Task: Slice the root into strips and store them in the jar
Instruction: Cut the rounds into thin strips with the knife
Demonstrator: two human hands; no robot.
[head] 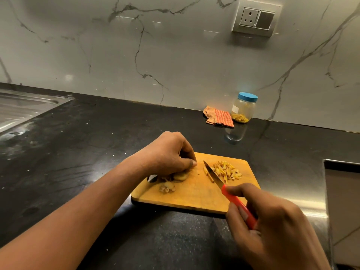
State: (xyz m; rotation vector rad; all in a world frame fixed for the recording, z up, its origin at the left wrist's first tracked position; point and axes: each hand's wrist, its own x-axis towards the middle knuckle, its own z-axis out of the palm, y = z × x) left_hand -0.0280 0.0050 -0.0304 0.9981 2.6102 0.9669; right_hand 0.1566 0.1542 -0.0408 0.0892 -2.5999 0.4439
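A wooden cutting board (194,197) lies on the black counter. My left hand (171,152) hovers over its left part with fingers curled, fingertips down at pale root pieces (180,176); whether it grips one is hidden. Another scrap of root (167,188) lies just below. A pile of yellow strips (228,170) sits on the board's right side. My right hand (272,221) grips the red handle of a knife (213,175), whose blade points up-left beside the strips. The jar (243,108) with a blue lid stands closed at the wall, with strips inside.
A checked orange cloth (218,116) lies left of the jar. A steel sink (23,108) is set into the counter at far left. A steel edge and a raised panel (342,201) bound the counter at right. A wall socket (257,18) sits above.
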